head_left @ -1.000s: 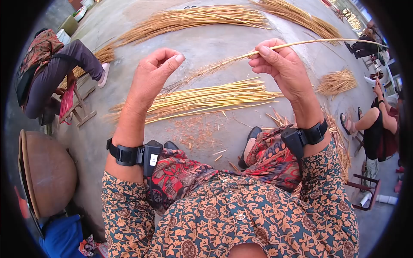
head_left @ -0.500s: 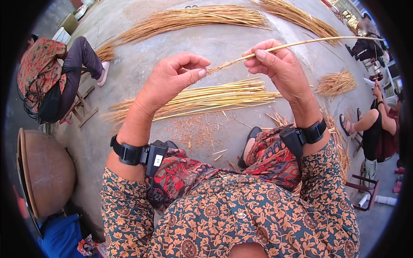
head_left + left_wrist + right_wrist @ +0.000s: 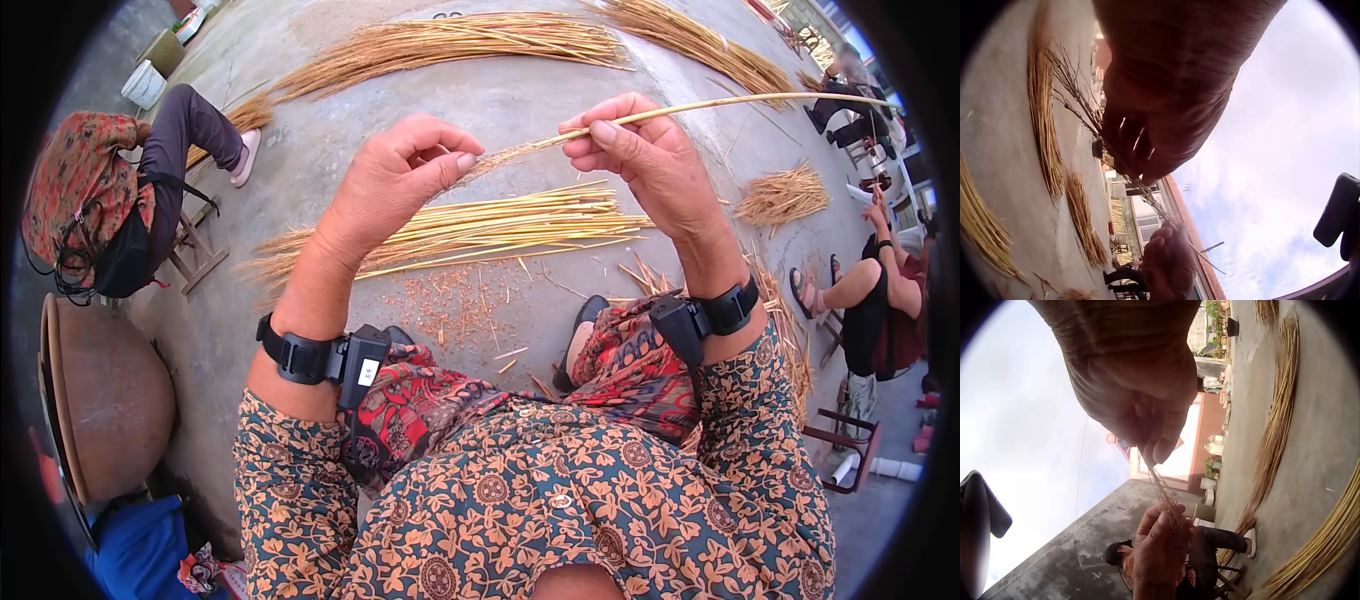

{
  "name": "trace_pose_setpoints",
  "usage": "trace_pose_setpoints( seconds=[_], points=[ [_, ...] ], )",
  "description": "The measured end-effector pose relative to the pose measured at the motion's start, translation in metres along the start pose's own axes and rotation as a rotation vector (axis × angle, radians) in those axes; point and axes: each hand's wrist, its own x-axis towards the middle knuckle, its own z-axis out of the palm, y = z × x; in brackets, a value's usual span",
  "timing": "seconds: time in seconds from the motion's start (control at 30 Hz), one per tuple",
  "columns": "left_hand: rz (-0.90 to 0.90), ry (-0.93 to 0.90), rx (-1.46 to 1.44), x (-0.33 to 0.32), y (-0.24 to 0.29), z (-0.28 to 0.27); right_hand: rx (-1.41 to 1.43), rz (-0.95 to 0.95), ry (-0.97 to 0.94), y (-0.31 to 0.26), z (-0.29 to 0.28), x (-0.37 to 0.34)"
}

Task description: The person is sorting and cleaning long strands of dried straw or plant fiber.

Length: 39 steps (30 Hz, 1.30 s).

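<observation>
A long dry straw stalk with a thin branching head runs between the two hands at chest height. My right hand pinches it between thumb and fingers just where the branches begin, and the bare stem arches off to the right. My left hand holds the fine branches between thumb and fingertips. In the left wrist view, wispy tips stick out past that hand. Seen from the right wrist, the left hand is curled round the bristly strands.
On the concrete beneath lies a pile of stalks, with reddish chaff before it. Longer bundles lie farther off, and a short bundle at right. A large clay basin stands at left. Seated people are at both sides.
My left hand has moved right and up to the branching head and closed its fingers on it. The right hand has shifted slightly left with the stalk. The person at left has leaned over.
</observation>
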Motion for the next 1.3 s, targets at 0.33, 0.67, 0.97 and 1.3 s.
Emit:
trace_pose_setpoints(
  seconds=[0.33,0.67,0.97,1.3],
  points=[
    [0.199,0.039,0.323,-0.001,0.008,0.004,-0.009,0.021,0.017,-0.001,0.003,0.0],
    [0.386,0.149,0.488,-0.001,0.008,0.014,-0.006,0.02,0.029,-0.001,0.003,0.0],
    [0.063,0.325,0.452,0.001,0.01,0.025,-0.055,0.009,0.039,0.006,0.014,0.002],
    [-0.202,0.328,0.478,0.013,0.006,0.023,-0.024,0.016,0.129,0.024,0.027,0.008]
  ],
)
